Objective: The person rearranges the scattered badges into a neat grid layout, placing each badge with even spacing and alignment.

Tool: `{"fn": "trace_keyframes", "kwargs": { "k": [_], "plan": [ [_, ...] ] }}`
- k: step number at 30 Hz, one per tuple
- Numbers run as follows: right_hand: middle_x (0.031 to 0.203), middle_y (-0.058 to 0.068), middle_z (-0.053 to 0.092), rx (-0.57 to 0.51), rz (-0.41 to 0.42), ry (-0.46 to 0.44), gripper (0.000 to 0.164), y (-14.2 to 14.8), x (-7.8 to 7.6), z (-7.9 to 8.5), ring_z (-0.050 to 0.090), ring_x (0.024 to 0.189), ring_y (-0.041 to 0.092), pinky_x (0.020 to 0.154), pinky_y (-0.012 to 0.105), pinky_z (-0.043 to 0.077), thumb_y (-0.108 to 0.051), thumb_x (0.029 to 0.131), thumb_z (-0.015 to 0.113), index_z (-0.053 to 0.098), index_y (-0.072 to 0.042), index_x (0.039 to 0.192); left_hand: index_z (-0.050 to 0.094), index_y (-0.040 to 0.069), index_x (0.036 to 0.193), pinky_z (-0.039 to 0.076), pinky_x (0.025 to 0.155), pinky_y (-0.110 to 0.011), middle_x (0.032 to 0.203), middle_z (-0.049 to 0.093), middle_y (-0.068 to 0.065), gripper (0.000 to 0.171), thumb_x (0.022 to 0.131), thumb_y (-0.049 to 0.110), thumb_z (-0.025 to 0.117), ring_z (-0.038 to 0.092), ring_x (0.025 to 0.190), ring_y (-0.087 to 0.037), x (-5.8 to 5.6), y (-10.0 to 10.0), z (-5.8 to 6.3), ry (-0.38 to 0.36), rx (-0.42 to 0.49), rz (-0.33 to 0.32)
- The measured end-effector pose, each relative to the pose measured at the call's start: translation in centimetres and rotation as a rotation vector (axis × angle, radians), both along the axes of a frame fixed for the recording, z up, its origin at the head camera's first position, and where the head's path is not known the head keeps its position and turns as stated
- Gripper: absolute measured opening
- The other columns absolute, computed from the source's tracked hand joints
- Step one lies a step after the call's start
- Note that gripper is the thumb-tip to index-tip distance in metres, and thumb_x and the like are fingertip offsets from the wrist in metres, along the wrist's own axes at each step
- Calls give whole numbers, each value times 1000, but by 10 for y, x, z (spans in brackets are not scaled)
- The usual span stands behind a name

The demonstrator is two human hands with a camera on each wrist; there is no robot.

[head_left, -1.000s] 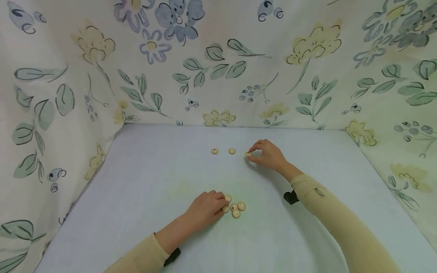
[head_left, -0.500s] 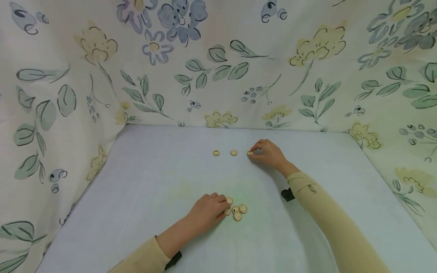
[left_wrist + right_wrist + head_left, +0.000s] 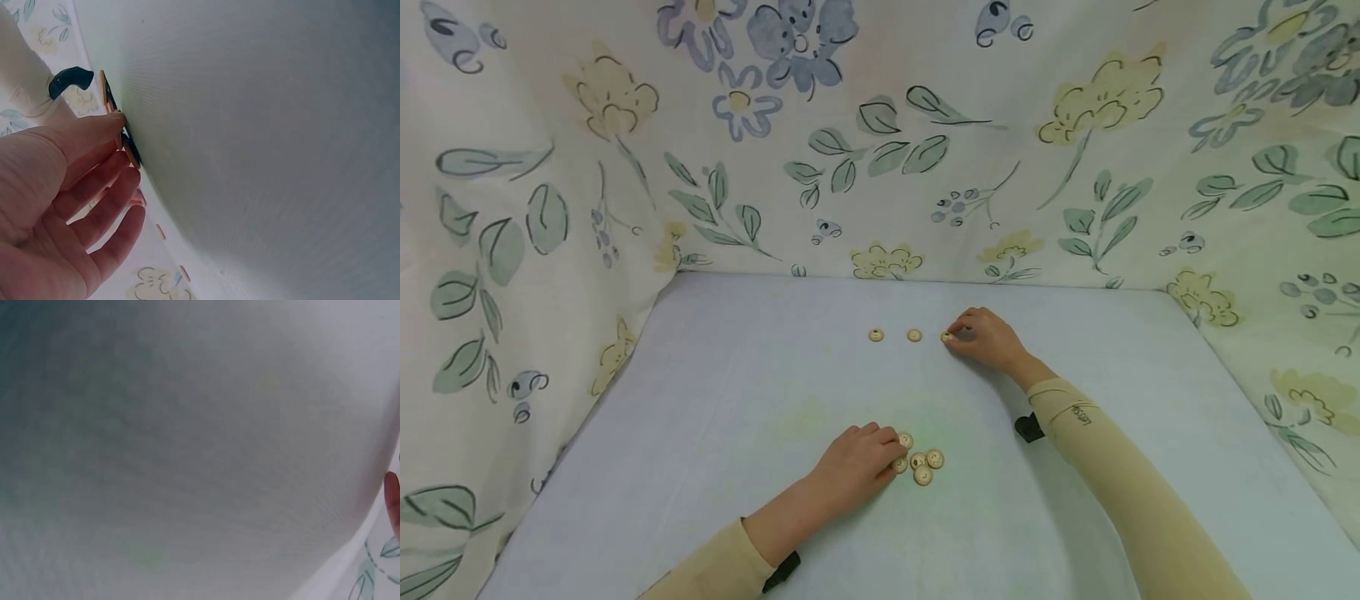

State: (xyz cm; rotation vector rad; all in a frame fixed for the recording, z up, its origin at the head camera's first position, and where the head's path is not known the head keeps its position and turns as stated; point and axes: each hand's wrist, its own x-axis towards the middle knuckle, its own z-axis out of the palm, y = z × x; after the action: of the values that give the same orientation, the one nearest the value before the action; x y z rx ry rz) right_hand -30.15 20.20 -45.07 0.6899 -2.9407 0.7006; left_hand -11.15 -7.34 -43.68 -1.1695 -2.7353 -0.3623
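Note:
Toward the back of the white table, my right hand (image 3: 990, 342) pinches a small round wooden disc (image 3: 947, 337) between thumb and fingers. To the left of it two similar discs lie apart, a middle disc (image 3: 914, 335) and a left disc (image 3: 876, 335), making a row. My left hand (image 3: 853, 467) is at a cluster of several wooden discs nearer the front, its thumb and fingers round the edge of a disc (image 3: 900, 467) and partly hiding it. In the left wrist view that hand (image 3: 81, 187) has its thumb tip against the discs. Only a finger (image 3: 392, 495) shows in the right wrist view.
The white tabletop (image 3: 737, 375) is backed by a flower-patterned cloth (image 3: 820, 192), which also hangs along both sides. More discs (image 3: 923, 475) lie just right of the left hand. A dark strap piece (image 3: 1028, 428) shows under the right wrist.
The camera view has shifted slightly. Both hands stay almost where they were, the right at the end of the row and the left at the cluster; its forearm has swung slightly inward.

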Motion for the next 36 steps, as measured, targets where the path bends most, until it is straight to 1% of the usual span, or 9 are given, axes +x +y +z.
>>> {"fn": "trace_keyframes", "kwargs": {
  "k": [4,14,20,23,27,31,36],
  "plan": [
    [105,4,65,-2,-6,-20,25,0,0,-1,56,104,24,92,44,44,-30,88,73,73,-9,103,71,18,97,40,66,-24,96,63,6,11,87,15,74,55,83,-13,1,0,0,-10,12,0],
    [108,5,64,16,-48,-68,28,0,1,2,54,108,24,94,44,43,-32,88,73,72,-9,105,72,17,97,41,67,-24,99,65,5,12,86,14,74,56,84,-14,1,1,-1,-14,31,-2],
    [110,7,63,43,-76,-70,33,0,4,4,53,110,26,96,45,42,-35,87,73,71,-9,107,72,16,97,42,67,-24,99,65,4,12,86,14,75,56,85,-14,1,1,0,-21,28,-4],
    [111,7,63,47,-87,-76,37,2,7,7,53,110,27,95,45,42,-37,86,74,70,-8,109,72,16,97,42,67,-25,99,65,5,11,86,14,74,56,84,-14,2,2,0,-19,30,-5],
    [113,8,63,6,-107,-83,40,8,15,14,54,109,27,91,46,44,-37,86,74,70,-8,114,71,17,96,42,67,-25,98,65,5,10,86,14,74,56,83,-14,2,2,0,-15,38,-9],
    [113,8,63,-66,-110,-54,40,17,24,23,54,105,28,86,46,44,-37,87,73,70,-9,115,71,17,94,41,66,-25,97,64,4,10,86,13,75,56,82,-14,2,2,0,-4,45,-11],
    [111,12,64,-143,-59,7,40,25,39,32,55,101,30,83,46,47,-35,86,75,70,-7,113,70,17,94,42,66,-25,97,64,4,10,86,13,75,57,83,-15,1,1,0,5,29,-6]
  ]
}}
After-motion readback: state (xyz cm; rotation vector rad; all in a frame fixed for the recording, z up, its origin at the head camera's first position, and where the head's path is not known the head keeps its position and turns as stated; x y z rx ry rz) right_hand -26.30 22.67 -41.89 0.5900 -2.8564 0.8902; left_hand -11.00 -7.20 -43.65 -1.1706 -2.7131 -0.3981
